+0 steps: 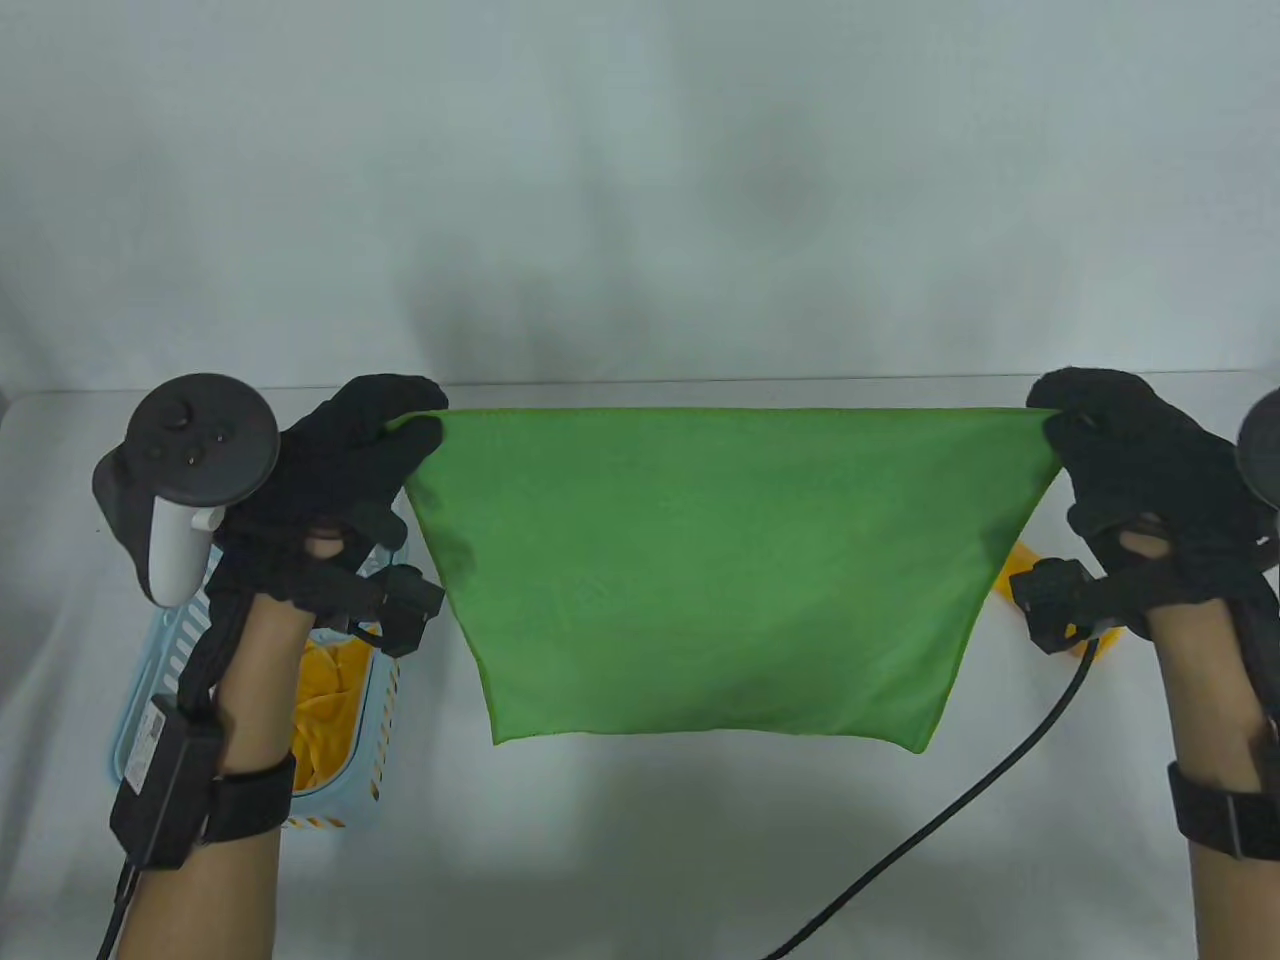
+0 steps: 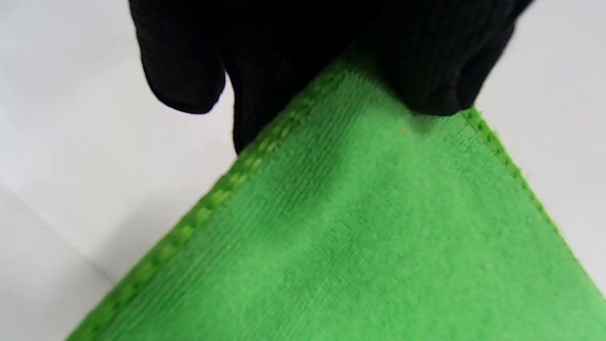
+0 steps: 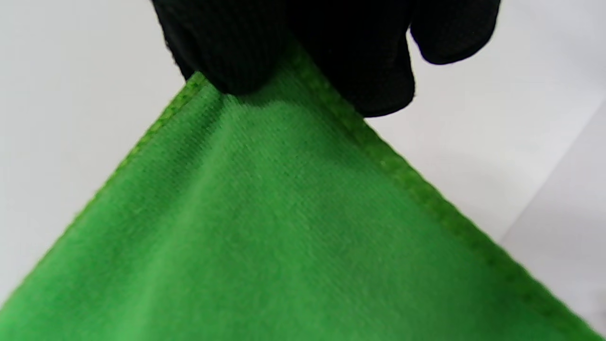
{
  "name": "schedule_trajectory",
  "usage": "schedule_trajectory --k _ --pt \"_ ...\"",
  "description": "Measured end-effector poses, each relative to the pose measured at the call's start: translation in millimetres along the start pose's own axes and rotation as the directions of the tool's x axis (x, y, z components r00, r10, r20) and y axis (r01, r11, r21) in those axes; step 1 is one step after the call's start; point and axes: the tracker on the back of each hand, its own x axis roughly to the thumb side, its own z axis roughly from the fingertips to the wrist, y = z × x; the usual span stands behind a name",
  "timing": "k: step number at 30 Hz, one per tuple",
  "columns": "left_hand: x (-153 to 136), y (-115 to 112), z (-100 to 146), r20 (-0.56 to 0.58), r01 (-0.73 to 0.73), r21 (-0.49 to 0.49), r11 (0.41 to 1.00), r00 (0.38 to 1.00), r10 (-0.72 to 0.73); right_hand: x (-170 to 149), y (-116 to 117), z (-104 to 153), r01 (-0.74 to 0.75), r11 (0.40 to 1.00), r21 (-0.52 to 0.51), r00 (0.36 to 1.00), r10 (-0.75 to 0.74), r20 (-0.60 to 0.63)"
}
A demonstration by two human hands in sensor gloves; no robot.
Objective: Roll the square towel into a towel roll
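Note:
A green square towel (image 1: 700, 570) hangs stretched flat in the air above the white table, its top edge pulled taut between my two hands. My left hand (image 1: 395, 425) pinches the towel's top left corner; close up, the black gloved fingers (image 2: 426, 71) clamp the stitched corner of the towel (image 2: 360, 222). The top right corner is pinched by my right hand (image 1: 1065, 420), whose fingers (image 3: 236, 52) fold over the cloth (image 3: 284, 227). The lower edge hangs free and narrower than the top.
A light blue basket (image 1: 170, 640) holding yellow cloth (image 1: 325, 700) sits under my left forearm. A yellow item (image 1: 1025, 570) peeks out behind the towel near my right wrist. A black cable (image 1: 960, 800) trails across the white table (image 1: 640, 860) at the front right.

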Motion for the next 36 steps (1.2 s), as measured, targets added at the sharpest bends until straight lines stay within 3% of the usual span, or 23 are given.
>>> schedule_trajectory --k 4,7,12,17,23,30,36 --pt "-27 -30 -43 -0.149 0.082 -0.028 0.996 0.985 -0.086 -16 58 -39 -0.13 0.991 -0.011 0.985 0.128 -0.118" --pt "-38 -45 -60 -0.216 0.091 -0.02 0.996 0.972 -0.093 -20 83 -59 -0.174 0.983 -0.053 0.969 0.162 -0.185" --pt "-13 -20 -69 -0.147 0.026 0.029 0.999 0.989 -0.022 -4 69 -75 0.039 0.994 -0.105 0.974 -0.061 -0.218" --pt "-1 -6 -62 -0.118 0.044 0.005 0.999 0.992 -0.043 4 52 -72 0.143 0.985 -0.099 0.971 -0.159 -0.177" --pt "-32 -40 -46 -0.173 0.09 -0.089 0.992 0.979 -0.105 -25 68 -61 -0.07 0.998 -0.005 0.982 0.068 -0.177" --pt "-61 -63 -26 -0.228 0.004 -0.123 0.992 0.973 -0.032 -59 80 -43 -0.047 0.995 0.084 0.98 0.063 -0.188" --pt "-80 -85 2 -0.217 0.055 -0.231 0.971 0.97 -0.107 -101 86 -15 0.025 0.98 0.198 0.981 0.014 -0.193"
